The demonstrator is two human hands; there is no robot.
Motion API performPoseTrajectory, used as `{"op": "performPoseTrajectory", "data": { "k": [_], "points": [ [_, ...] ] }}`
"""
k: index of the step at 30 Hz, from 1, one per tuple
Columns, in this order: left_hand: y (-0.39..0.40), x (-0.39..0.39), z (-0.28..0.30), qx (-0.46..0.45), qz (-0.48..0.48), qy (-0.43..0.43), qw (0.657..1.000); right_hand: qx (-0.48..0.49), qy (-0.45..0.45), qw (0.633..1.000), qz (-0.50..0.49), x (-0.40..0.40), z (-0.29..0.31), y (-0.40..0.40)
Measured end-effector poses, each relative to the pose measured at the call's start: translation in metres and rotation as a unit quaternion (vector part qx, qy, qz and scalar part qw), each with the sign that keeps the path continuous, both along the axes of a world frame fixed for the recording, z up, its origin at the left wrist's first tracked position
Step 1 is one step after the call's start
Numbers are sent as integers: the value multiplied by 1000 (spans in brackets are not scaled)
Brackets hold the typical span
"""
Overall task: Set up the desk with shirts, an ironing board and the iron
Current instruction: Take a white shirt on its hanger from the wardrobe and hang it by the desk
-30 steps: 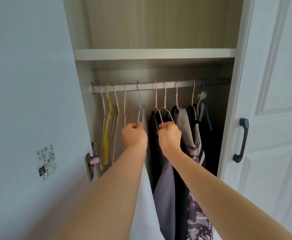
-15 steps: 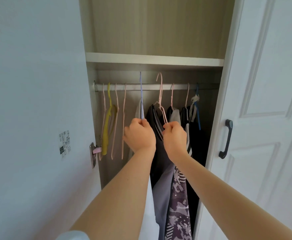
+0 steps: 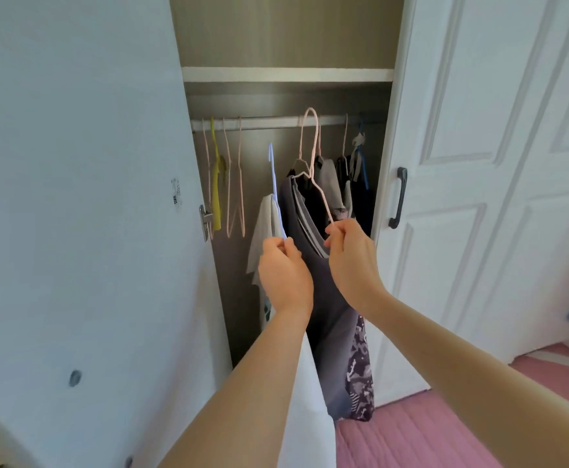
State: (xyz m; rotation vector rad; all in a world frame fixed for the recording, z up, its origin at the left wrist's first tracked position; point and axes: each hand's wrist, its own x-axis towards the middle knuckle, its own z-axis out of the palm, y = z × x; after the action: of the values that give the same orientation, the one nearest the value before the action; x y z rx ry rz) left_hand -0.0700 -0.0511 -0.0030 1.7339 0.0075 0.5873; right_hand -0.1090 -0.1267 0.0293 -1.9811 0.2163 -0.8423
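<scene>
Two hangers with shirts held clear of the wardrobe rail (image 3: 276, 123).

Left hand (image 3: 285, 271) fingers pinch the blue hanger (image 3: 274, 184) carrying a white shirt (image 3: 264, 231); right hand (image 3: 352, 258) fingers pinch the pink hanger (image 3: 312, 157) under a grey shirt (image 3: 323, 298). The cloth looks light, limp and likely to slide off, so the stiff wire is the best hold.

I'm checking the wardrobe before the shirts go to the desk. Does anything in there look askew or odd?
Nothing looks damaged. The yellow hanger on the rail sits twisted among the empty pink hangers. The left hand and right hand each hold a hanger off the rail.
</scene>
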Motion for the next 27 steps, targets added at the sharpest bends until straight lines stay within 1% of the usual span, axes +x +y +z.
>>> {"op": "performPoseTrajectory", "data": {
  "k": [3,4,6,7,10,13,17,19,27],
  "points": [
    [13,-45,-3,15,-16,-7,1000,111,19,993,41,-48,0,11],
    [18,-59,-4,21,-20,-8,1000,135,27,990,43,-64,0,14],
    [27,-90,-6,35,-27,-8,999,147,36,987,46,-96,0,20],
    [32,-106,-7,42,-30,-9,999,129,38,990,41,-111,-2,23],
    [48,-155,-14,60,-40,-13,997,28,51,998,1,-154,-11,30],
    [64,-199,-23,62,-60,-9,996,-7,67,998,-5,-196,-17,41],
    [83,-250,-35,35,-72,2,997,23,81,996,-5,-245,-21,58],
    [92,-272,-41,25,-76,11,997,16,84,996,-15,-267,-26,66],
    [129,-338,-61,35,-90,30,995,88,122,989,-11,-329,-43,99]
  ]
}}
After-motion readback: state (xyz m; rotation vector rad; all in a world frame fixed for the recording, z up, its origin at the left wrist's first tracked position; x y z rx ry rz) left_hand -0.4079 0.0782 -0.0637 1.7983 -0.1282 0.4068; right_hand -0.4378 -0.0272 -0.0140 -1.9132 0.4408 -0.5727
